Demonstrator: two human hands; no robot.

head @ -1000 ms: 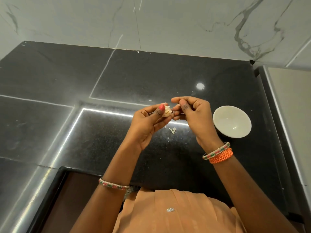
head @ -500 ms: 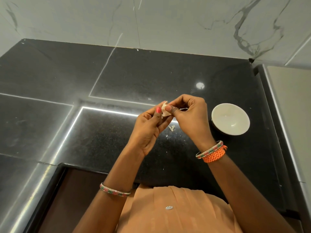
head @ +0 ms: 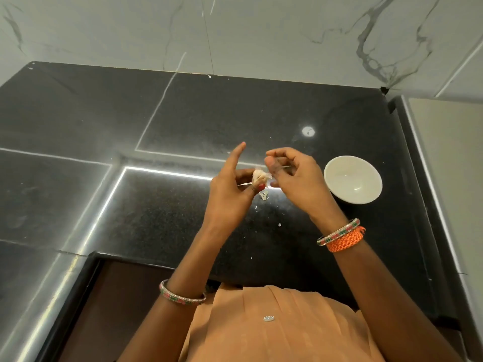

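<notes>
Both forearms rise from below and converge mid-frame. Left hand (head: 230, 194): index finger straight, pointing up and away; thumb and remaining fingers pinch a small pale papery clove (head: 259, 177). Right hand (head: 294, 176): fingers curled, thumb and forefinger pinching the clove's right edge.

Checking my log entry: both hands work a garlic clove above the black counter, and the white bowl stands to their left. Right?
Not quite: the head view shows the white bowl standing on their right, beside the right hand. The rest holds.
</notes>
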